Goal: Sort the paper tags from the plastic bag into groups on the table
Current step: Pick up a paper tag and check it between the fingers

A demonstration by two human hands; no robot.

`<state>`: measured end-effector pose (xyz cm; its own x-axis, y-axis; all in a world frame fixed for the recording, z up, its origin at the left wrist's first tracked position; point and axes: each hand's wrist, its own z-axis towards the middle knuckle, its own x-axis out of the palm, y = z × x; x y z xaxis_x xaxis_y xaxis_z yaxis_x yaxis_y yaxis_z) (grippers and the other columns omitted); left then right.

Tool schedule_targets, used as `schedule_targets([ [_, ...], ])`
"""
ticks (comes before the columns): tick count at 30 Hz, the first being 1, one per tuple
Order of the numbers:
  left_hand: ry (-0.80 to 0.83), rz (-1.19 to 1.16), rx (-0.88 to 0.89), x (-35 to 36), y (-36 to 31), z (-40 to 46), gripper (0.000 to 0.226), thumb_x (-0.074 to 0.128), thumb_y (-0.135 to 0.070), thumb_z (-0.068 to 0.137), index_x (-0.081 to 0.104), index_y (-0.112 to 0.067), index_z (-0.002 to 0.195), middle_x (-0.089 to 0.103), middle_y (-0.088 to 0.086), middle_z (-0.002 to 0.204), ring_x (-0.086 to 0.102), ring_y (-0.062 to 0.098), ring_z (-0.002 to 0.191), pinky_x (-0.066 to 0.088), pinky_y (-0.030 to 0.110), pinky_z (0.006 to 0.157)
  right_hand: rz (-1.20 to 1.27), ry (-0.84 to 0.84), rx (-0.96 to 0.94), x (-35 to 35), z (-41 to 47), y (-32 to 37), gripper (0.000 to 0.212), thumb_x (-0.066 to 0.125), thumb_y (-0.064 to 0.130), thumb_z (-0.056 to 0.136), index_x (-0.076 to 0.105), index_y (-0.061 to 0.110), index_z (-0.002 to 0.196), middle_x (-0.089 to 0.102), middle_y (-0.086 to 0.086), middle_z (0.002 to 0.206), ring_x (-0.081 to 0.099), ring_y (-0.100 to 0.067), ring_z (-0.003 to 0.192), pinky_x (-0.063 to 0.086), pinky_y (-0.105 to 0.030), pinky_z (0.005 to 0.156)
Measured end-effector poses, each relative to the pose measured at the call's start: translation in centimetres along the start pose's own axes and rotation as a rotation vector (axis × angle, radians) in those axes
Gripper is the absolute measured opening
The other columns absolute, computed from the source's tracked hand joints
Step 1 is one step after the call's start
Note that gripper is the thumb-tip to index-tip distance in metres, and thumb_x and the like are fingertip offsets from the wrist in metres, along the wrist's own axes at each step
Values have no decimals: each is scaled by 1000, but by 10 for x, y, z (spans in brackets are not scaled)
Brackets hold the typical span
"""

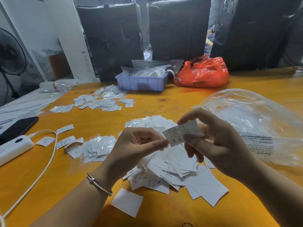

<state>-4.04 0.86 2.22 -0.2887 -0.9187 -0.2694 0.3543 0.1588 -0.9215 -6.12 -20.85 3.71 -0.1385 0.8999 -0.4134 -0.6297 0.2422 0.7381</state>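
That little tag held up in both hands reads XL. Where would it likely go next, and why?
Probably left, onto the small pile of plastic-wrapped white paper tags, where another XL shows. Both hands, left and right, pinch the white XL paper tag above the big unsorted heap.

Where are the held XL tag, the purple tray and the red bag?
XL tag [177, 134]: head view, its printed face.
purple tray [141, 84]: head view, its front wall.
red bag [203, 74]: head view, its crumpled front.
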Motion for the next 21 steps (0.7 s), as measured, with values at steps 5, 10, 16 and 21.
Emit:
schedule_targets([
  [5,47,-22,-20,0,1,0,12,72,-26,82,78,-18,74,75,0,81,69,9,85,52,17,69,358,113,218,-3,4,-12,25,56,5,83,52,11,107,62,-19,59,49,-35,45,41,-31,40],
  [10,125,-36,-69,4,1,1,18,73,-28,80,79,-12,83,75,3,81,69,10,78,51,17,67,311,198,264,0,3,-18,30,61,2,90,48,14,114,64,-13,62,56,-21,49,46,-28,45],
  [16,35,-79,-102,7,2,3,11,73,-30,81,78,-23,74,75,-1,79,66,5,70,50,16,61,-144,-291,31,3,4,-14,18,74,7,81,65,18,93,67,6,70,61,-14,66,52,-38,65],
  [21,23,-114,-130,6,1,4,8,74,-26,80,77,-19,76,74,2,77,67,13,73,52,21,66,-207,-308,8,15,0,-13,17,77,8,77,75,18,90,70,12,75,65,-5,74,52,-23,69],
])
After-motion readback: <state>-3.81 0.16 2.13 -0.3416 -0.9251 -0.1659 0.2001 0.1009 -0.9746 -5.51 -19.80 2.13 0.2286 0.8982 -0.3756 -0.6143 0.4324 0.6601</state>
